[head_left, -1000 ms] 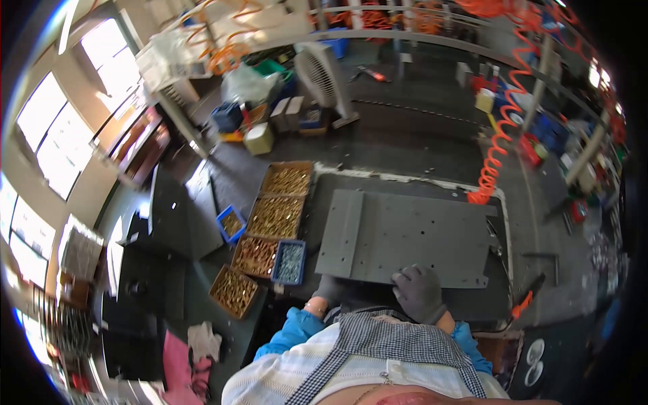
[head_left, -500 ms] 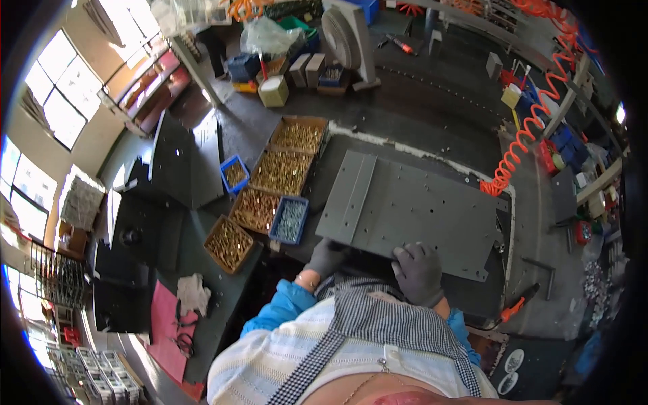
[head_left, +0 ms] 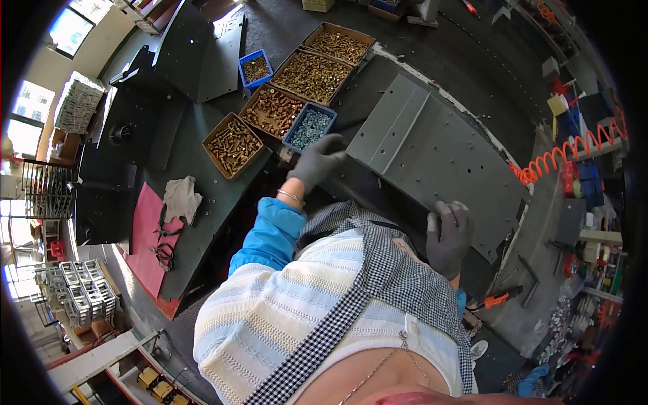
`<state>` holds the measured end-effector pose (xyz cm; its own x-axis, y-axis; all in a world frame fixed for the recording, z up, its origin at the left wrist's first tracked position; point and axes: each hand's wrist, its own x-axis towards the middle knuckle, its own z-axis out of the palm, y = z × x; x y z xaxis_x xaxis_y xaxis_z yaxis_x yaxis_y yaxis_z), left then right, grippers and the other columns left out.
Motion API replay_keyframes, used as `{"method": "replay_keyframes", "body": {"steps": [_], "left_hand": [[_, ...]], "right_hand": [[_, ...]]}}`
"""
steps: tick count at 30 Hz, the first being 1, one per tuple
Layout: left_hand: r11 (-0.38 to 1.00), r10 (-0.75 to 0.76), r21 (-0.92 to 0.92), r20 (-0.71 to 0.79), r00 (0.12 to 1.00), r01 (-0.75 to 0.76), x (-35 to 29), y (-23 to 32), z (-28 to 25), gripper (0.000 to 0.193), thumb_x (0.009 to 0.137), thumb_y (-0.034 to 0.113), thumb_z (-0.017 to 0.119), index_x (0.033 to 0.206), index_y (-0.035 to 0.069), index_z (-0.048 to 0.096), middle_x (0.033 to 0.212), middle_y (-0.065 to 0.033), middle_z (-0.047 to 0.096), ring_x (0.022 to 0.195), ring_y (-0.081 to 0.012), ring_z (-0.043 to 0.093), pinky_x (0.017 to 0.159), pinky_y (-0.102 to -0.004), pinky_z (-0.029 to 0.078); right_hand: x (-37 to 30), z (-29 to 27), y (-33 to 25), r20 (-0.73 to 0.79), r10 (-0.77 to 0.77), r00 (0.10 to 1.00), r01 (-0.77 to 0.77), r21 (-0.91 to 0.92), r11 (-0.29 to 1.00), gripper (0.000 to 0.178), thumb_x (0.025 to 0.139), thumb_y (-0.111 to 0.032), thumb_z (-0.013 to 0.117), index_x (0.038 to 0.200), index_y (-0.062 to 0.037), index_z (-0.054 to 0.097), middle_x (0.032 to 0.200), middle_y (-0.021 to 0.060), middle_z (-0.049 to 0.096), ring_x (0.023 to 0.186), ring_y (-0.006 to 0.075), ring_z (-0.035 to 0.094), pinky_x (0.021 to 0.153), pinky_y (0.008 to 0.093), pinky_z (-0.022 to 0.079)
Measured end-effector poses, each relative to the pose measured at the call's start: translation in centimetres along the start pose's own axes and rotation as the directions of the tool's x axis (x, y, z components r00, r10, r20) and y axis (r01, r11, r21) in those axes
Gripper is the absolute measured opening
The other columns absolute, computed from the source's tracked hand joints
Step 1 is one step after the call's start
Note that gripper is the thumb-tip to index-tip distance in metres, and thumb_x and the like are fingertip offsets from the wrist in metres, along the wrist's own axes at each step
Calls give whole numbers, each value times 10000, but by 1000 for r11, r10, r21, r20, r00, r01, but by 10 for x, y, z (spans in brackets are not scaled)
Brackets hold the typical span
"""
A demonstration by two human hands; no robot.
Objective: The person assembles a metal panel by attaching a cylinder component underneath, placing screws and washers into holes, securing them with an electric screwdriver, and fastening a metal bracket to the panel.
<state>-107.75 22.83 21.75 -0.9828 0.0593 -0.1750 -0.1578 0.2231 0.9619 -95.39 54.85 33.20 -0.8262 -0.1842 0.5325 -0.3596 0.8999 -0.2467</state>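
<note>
My left hand (head_left: pixel 318 162), in a dark grey glove, is by the near edge of a small blue tray of silvery fasteners (head_left: pixel 310 127). Its fingers point right, thumb and fingers apart, with nothing visible in them. A flat grey metal panel (head_left: pixel 439 158) with holes, small studs and a raised strip lies at an angle on the bench. Over the panel's near edge is my right hand (head_left: pixel 448 239), gloved alike, fingers spread and slightly bent. Whether its fingertips press on the panel is hard to tell.
Left of the panel stand boxes of brassy fasteners (head_left: pixel 312 77), copper-coloured ones (head_left: pixel 233 145) and a small blue bin (head_left: pixel 255 69). Dark bent metal housings (head_left: pixel 196 57), pliers (head_left: pixel 165 229) and a rag (head_left: pixel 181 199) sit farther left. An orange coiled hose (head_left: pixel 574 152) and an orange-handled tool (head_left: pixel 499 297) are at right.
My left hand has left the panel's near edge and moved up and left to the blue fastener tray. The right hand stays at the panel's near edge. The view has turned.
</note>
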Motion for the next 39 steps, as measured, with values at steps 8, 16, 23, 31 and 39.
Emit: {"method": "replay_keyframes", "body": {"steps": [8,16,23,31,39], "left_hand": [[916,-96,312,-436,895,250,83,-30,-151,778,846,317,864,1497,63,523,1386,-201,652,1288,-338,629,1087,-433,517],[335,-277,815,-394,876,473,142,8,-126,657,876,272,792,1471,174,532,1617,-218,367,1481,-457,381,1145,-579,467],[315,-166,884,-306,937,345,156,-15,-133,651,845,263,807,1453,230,580,1555,-194,440,1435,-436,437,1128,-551,465],[421,-58,838,-358,932,348,149,-44,-155,475,936,159,688,1406,114,638,1521,-213,510,1382,-433,507,1145,-526,460],[402,-257,877,-168,952,263,156,-15,-144,557,945,115,699,1487,137,574,1626,-186,405,1473,-418,417,1118,-502,491]], "right_hand": [[-12,-10,4,-114,130,985,-130,3,991,224,878,-78,740,1091,-17,707,1090,164,659,1103,389,627,950,496,501],[-12,-24,3,-136,181,974,-184,-7,983,196,903,-66,719,1088,-3,699,1107,175,652,1106,383,621,951,492,500],[-35,-32,21,-126,305,944,-319,-112,941,209,959,-89,688,1121,43,684,1160,226,644,1113,410,622,934,499,514],[17,-29,32,-19,128,992,-129,-84,988,220,1013,-105,627,1151,61,670,1156,217,658,1092,385,633,936,463,514],[93,-14,-8,163,-126,979,155,-178,972,222,998,-91,632,1152,63,676,1067,212,698,1006,377,687,864,435,544]]}}
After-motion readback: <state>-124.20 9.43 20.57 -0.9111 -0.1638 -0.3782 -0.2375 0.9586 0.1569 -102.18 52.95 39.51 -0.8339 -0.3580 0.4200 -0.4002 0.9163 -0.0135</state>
